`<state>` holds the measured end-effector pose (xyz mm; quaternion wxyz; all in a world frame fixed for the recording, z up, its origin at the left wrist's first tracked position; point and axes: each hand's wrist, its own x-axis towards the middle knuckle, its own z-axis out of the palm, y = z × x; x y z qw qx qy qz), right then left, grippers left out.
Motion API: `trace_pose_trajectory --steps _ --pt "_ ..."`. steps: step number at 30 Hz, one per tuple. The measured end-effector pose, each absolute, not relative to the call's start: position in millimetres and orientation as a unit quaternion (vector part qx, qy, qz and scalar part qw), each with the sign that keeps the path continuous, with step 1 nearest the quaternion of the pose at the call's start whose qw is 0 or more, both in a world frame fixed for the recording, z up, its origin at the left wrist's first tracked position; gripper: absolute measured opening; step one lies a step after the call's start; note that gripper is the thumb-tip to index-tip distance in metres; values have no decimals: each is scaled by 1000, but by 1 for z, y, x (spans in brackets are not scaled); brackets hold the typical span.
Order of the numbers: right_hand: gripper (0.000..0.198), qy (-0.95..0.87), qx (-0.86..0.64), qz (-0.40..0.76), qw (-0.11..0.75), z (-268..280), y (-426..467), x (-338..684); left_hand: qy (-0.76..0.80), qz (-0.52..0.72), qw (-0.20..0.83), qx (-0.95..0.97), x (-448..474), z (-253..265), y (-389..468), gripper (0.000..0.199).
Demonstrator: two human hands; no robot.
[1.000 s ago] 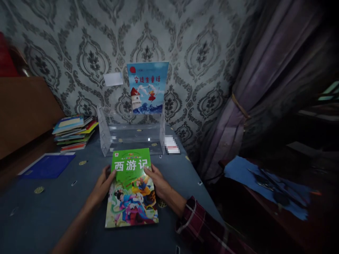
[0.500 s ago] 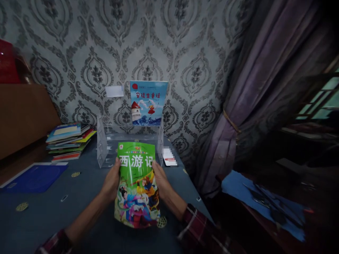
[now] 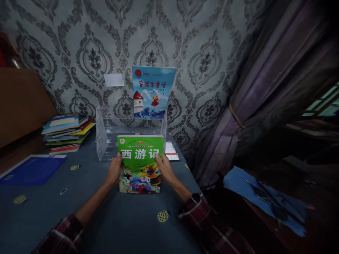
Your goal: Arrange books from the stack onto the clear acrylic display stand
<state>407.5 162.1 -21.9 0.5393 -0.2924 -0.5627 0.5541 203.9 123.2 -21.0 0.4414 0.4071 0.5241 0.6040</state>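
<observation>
A green picture book (image 3: 140,165) with white Chinese title characters is held upright in front of me by its two side edges. My left hand (image 3: 114,170) is closed on its left edge, thumb on the cover. On the opposite edge my right hand (image 3: 166,168) grips the same way. Just behind the book stands a clear plastic rack (image 3: 101,137), its lower front partly hidden by the book. A blue storybook (image 3: 153,93) with red title characters rests upright at the rack's upper right.
Left on the dark tablecloth (image 3: 106,225) are a stack of books (image 3: 66,132) and a flat blue book (image 3: 34,170). A white card (image 3: 171,150) lies right of the rack. Further right hang a curtain (image 3: 225,141) and a blue cloth (image 3: 259,197) with dark tools.
The green book has tilted, its lower edge swinging away from me toward the rack, and its top edge now shows. Both hands keep their hold. The view has shifted slightly.
</observation>
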Motion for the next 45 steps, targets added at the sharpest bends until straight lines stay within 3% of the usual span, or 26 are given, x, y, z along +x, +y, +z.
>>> trace_pose_trajectory --steps 6,17,21,29,35,45 --pt "58 -620 -295 533 494 -23 155 423 504 584 471 429 193 -19 121 85" --pt "41 -687 -268 531 418 -7 157 448 468 412 483 615 165 18 104 51" --pt "42 -684 -284 549 388 -4 157 451 478 380 487 625 163 16 103 57" --pt "53 -672 -275 567 389 -7 158 448 506 413 493 575 173 13 102 63" --pt "50 -671 -272 566 395 -8 163 448 535 420 481 553 177 11 108 68" --pt "49 -700 -266 524 406 33 199 448 531 450 417 584 178 46 145 56"
